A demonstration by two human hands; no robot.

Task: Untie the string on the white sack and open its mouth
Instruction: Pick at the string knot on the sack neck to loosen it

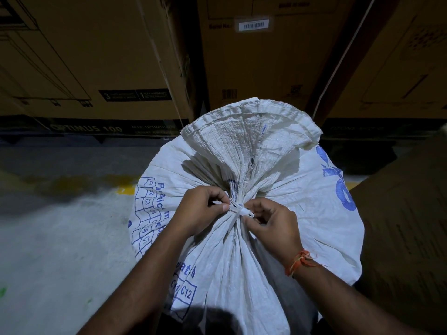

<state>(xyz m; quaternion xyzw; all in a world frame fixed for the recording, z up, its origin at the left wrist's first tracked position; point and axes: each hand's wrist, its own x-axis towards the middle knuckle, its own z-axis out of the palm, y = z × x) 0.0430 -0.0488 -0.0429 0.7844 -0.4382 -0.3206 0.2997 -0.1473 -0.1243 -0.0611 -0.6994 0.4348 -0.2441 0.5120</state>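
Observation:
A full white woven sack (302,213) with blue print stands upright in front of me. Its neck is gathered and bound by a white string (238,210), and the loose mouth fans out above the knot. My left hand (200,211) pinches one end of the string at the left of the knot. On the other side my right hand (271,226) pinches the small string loop. An orange thread is tied around the right wrist.
Large brown cardboard boxes (96,56) stand stacked close behind the sack. Another brown box (406,226) is right beside it on the right. A grey concrete floor (60,238) with a faded yellow line lies to the left.

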